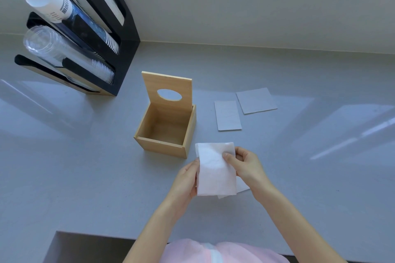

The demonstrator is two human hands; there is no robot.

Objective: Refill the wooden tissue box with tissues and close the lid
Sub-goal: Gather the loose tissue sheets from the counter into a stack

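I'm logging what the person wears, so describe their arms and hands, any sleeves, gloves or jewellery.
Both forearms are bare, with no sleeves reaching them. The left hand and right hand wear no gloves, and no rings, watch or bracelets show. At the bottom edge is a pale pink garment with a lighter stripe.

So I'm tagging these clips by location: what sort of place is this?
Probably a café or office drinks counter: a black cup dispenser rack holds stacked paper cups and clear plastic cups on a grey countertop, beside the wooden tissue box.
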